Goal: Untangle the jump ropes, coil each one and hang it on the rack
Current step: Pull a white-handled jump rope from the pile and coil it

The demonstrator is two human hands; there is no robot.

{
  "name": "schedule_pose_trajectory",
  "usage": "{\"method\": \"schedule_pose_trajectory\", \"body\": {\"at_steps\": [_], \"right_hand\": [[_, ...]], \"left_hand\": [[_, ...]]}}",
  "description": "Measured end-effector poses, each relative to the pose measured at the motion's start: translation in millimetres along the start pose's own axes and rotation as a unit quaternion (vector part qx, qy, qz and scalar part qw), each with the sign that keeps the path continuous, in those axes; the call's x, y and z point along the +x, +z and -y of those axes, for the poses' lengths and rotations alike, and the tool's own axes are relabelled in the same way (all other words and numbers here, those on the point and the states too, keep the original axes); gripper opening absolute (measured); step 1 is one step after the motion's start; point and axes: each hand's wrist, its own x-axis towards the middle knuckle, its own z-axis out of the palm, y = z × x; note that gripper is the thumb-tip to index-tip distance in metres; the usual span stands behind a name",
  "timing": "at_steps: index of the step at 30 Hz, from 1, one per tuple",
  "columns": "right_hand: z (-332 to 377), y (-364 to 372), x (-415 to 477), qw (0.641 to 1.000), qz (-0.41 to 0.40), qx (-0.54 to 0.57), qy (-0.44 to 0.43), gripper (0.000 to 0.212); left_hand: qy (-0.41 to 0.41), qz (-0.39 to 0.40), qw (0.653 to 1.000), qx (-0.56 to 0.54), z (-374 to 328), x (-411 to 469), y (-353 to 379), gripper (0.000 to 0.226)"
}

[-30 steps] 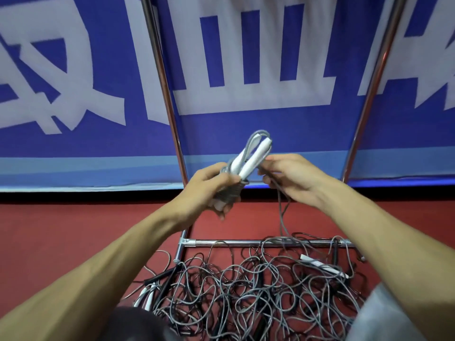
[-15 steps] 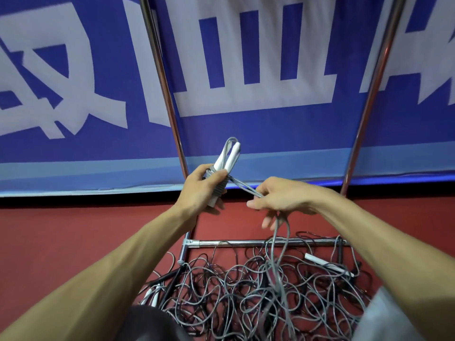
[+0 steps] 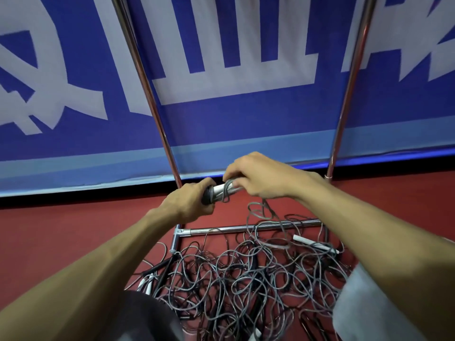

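Rope (image 3: 221, 191): white handles lie level at centre frame, grey cord wound round them. Left hand (image 3: 192, 205) clenches the 9 o'clock end. Right hand (image 3: 258, 178) pinches cord over the 3 o'clock end. A tail drops toward 5 o'clock into the pile (image 3: 246, 279). Risk: the tail may be snagged among those loops, so a hard pull could drag others up or loosen the wraps. No bin seen. The rack (image 3: 221, 229) base bar only borders the pile at 12 o'clock.
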Motion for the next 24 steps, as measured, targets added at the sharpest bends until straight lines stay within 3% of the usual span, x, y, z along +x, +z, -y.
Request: {"method": "schedule_pose_trajectory", "body": {"at_steps": [4, 8, 10, 15, 17, 20, 22, 24], "right_hand": [[-10, -1, 4, 0.996, -0.080, 0.026, 0.033, 0.015], [-21, -9, 5, 0.987, -0.146, 0.037, 0.061, 0.012], [-21, -13, 3, 0.983, -0.166, 0.041, 0.070, 0.018], [-21, -13, 1, 0.972, -0.157, 0.100, 0.146, 0.034], [-19, -12, 2, 0.959, -0.132, 0.176, 0.181, 0.033], [-10, -11, 3, 0.911, -0.097, 0.352, 0.190, 0.026], [-3, -13, 3, 0.895, -0.089, 0.405, 0.168, 0.025], [4, -15, 3, 0.885, -0.063, 0.437, 0.149, 0.023]], "left_hand": [[0.080, 0.039, 0.996, -0.013, -8, -3, 0, 0.028], [0.058, 0.025, 0.993, -0.095, -25, -12, -8, 0.058], [0.063, 0.019, 0.990, -0.128, -30, -18, -13, 0.061], [0.067, -0.010, 0.978, -0.197, -34, -31, -29, 0.025], [0.047, -0.015, 0.954, -0.295, -37, -35, -35, 0.017], [-0.018, -0.040, 0.870, -0.490, -41, -34, -43, 0.005], [-0.066, -0.074, 0.824, -0.558, -41, -32, -46, 0.012], [-0.099, -0.092, 0.800, -0.585, -39, -30, -49, 0.020]]}}
